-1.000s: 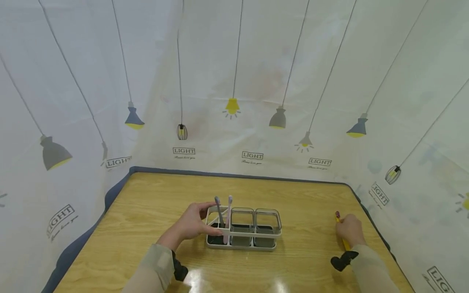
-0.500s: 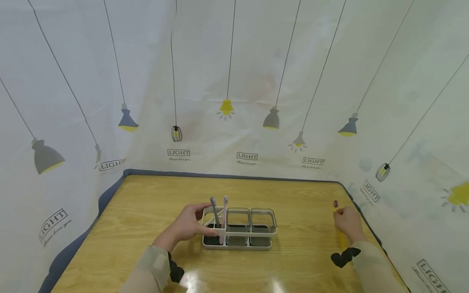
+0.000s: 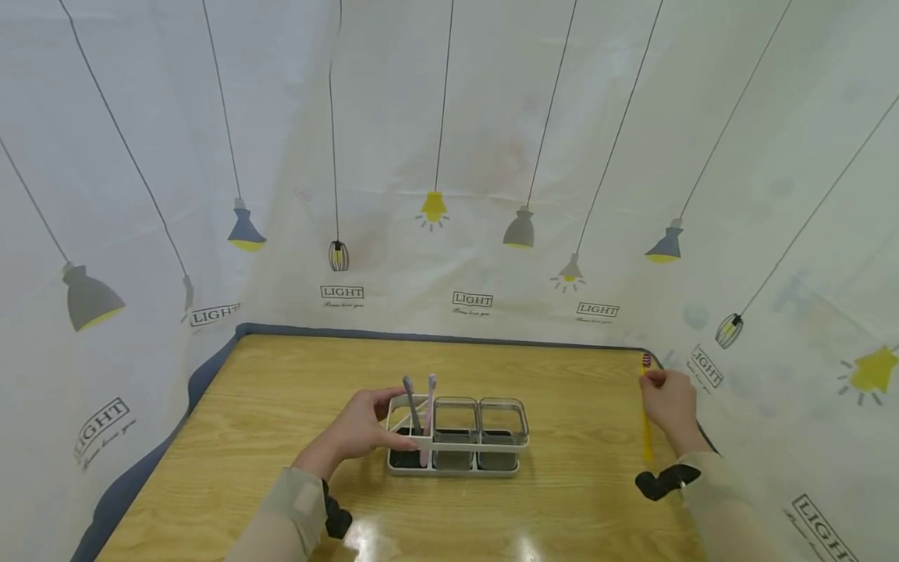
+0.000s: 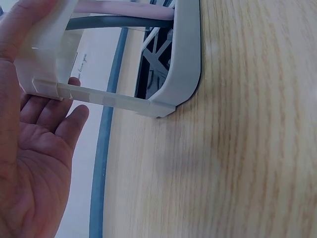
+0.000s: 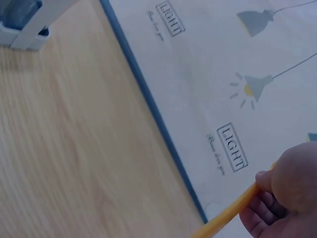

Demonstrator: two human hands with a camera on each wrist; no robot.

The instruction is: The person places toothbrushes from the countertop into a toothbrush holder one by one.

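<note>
My left hand (image 3: pixel 357 428) grips the left end of a white toothbrush holder (image 3: pixel 477 448), thumb on the near rail and fingers behind. In its left part stand a grey toothbrush (image 3: pixel 413 404) and a pink toothbrush (image 3: pixel 431 400). Two clear cups (image 3: pixel 455 439) fill the other slots. Off to the right, my right hand (image 3: pixel 672 402) pinches a yellow toothbrush (image 3: pixel 647 437), bristle head up and handle hanging down. The right wrist view shows its orange-yellow handle (image 5: pixel 230 210) between thumb and fingers; the bristles are out of that frame.
A wooden table (image 3: pixel 316 367) with a dark blue edge (image 3: pixel 449 339) lies under both hands. White sheeting (image 3: pixel 393 140) printed with hanging lamps rises behind it and along both sides. Light glares off the table's near part.
My right hand has lifted the yellow toothbrush up from low over the table's right side, and more of its handle shows. The left hand keeps its grip on the holder.
</note>
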